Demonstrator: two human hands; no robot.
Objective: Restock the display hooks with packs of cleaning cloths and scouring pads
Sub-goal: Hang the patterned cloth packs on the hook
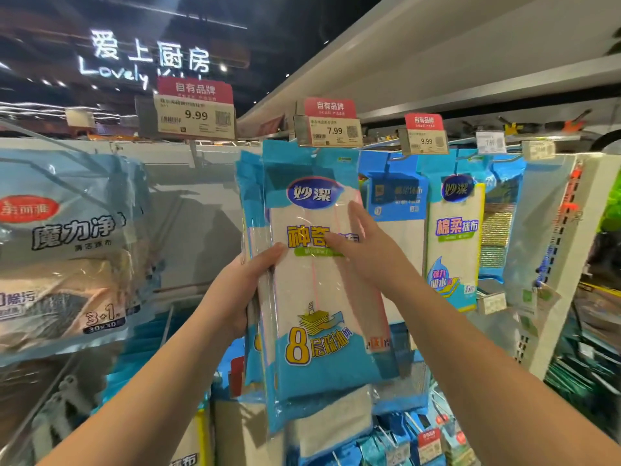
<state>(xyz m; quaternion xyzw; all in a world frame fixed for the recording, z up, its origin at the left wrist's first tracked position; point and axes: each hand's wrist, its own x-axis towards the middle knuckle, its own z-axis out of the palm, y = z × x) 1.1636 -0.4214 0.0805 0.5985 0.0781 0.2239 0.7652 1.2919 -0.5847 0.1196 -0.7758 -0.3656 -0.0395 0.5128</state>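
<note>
Blue-and-white cloth pack point(314, 280), long axis upright, top at the hook under the 7.99 price tag point(331, 131); left hand point(242, 290) grips its left edge, right hand point(366, 243) lies flat, fingers straight, on its front.

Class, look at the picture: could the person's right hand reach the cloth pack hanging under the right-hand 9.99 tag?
Probably yes. The right hand lies flat on the front pack, holding nothing, and the cloth pack hangs just beside it with nothing between.
</note>
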